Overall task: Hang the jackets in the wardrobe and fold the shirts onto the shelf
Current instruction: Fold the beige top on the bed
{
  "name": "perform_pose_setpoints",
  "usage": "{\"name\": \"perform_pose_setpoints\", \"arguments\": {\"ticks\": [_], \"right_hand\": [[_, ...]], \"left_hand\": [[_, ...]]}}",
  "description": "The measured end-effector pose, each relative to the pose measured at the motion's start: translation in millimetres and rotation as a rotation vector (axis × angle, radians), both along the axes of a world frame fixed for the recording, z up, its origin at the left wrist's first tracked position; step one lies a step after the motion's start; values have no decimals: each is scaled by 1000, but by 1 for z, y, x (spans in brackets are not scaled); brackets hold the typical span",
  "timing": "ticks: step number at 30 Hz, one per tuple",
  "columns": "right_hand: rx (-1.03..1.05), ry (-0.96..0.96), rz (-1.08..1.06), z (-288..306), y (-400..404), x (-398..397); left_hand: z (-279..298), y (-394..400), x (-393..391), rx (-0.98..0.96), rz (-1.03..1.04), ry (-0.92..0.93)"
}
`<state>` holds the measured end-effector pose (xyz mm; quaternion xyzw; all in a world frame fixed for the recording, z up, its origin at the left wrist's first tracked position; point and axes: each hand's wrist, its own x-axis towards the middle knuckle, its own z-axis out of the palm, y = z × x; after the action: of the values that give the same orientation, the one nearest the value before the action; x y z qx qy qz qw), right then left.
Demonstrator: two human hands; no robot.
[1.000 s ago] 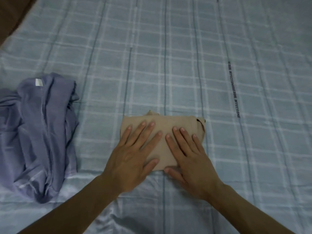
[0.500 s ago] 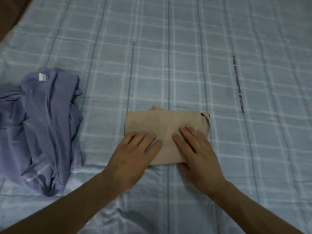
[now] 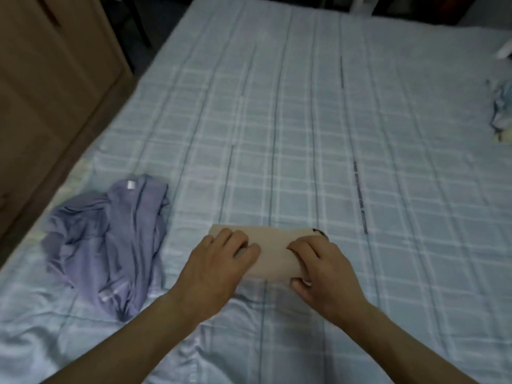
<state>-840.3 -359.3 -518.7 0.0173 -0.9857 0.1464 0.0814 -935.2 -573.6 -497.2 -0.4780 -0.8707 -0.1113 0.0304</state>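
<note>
A folded beige shirt (image 3: 273, 252) lies on a plaid bedspread (image 3: 304, 134). The left hand (image 3: 219, 261) and right hand (image 3: 322, 268) curl around its 2 ends. Lifting both ends together, level, should keep the folds intact. A crumpled purple garment (image 3: 110, 239) lies nearby.

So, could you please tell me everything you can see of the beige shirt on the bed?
The beige shirt is soft plain cloth folded into a compact rectangle, lying on the checked bedsheet. The left hand and the right hand grip its two ends. A small dark detail shows at its far right corner.
</note>
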Motion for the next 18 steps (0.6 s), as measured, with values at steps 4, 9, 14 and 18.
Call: {"name": "perform_pose_setpoints", "arguments": {"ticks": [4, 9, 14, 18], "right_hand": [[-32, 49, 101, 83, 1, 13], [-55, 188, 246, 205, -23, 18], [-71, 321, 404, 308, -61, 17], [-49, 390, 545, 367, -107, 15]], "left_hand": [[85, -11, 26, 40, 42, 114], [210, -44, 68, 12, 185, 245], [314, -85, 114, 32, 386, 312], [370, -131, 148, 22, 527, 377]]}}
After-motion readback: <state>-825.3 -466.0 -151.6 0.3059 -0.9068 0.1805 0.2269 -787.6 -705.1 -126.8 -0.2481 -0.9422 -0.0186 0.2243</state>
